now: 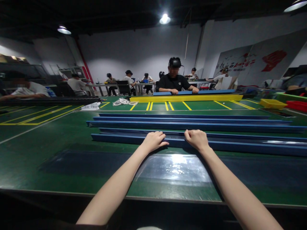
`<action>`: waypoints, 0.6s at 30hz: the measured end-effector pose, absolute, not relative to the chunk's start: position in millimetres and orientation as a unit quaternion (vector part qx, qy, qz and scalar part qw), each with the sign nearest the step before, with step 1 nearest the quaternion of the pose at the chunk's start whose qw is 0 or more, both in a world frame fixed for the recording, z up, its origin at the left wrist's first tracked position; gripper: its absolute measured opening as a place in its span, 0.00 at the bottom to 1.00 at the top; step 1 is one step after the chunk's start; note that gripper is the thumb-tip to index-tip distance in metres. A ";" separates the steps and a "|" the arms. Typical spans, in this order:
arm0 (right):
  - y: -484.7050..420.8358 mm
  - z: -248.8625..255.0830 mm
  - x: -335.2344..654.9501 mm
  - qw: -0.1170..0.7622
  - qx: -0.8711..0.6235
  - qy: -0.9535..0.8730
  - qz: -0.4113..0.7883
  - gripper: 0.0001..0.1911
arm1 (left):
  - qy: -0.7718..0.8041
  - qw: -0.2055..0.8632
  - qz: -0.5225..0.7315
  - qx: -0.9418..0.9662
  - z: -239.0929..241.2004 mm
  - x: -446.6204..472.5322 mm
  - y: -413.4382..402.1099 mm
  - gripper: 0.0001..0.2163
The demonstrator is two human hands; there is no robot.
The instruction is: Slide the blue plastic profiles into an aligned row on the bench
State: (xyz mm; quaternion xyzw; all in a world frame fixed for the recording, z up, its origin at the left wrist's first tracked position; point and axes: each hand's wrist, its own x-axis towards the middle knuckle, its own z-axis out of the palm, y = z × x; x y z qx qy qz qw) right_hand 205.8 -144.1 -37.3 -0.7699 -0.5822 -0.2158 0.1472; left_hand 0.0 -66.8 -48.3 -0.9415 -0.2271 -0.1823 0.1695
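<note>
Both my arms reach forward over a green table (pixel 48 150). My left hand (pixel 154 141) and my right hand (pixel 196 139) are closed, fingers curled over the near edge of the nearest long blue rail (pixel 240 145), a hand's width apart. Behind it lie several more long blue rails (pixel 192 125), parallel, running left to right. A dark glossy sheet (pixel 175 167) lies flat on the table between me and the rail.
Across the table a person in black holds a blue rail (pixel 211 92) above a yellow rail (pixel 187 98). Coiled white rings (pixel 122 102) lie at the back left. Yellow (pixel 272 103) and red (pixel 297 105) bins stand at the right. Other people sit at far tables.
</note>
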 end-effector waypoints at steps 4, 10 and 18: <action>-148.7 -36.5 215.1 0.145 -0.781 -0.570 -0.212 0.24 | -0.209 0.171 -0.190 -0.944 -50.4 4.2 -68.3 0.18; -148.9 -37.8 215.4 0.142 -0.785 -0.563 -0.215 0.25 | -0.198 0.175 -0.201 -0.943 -54.1 6.4 -66.9 0.17; -150.0 -35.1 212.3 0.143 -0.787 -0.564 -0.206 0.25 | -0.208 0.144 -0.197 -0.947 -52.9 5.7 -69.1 0.16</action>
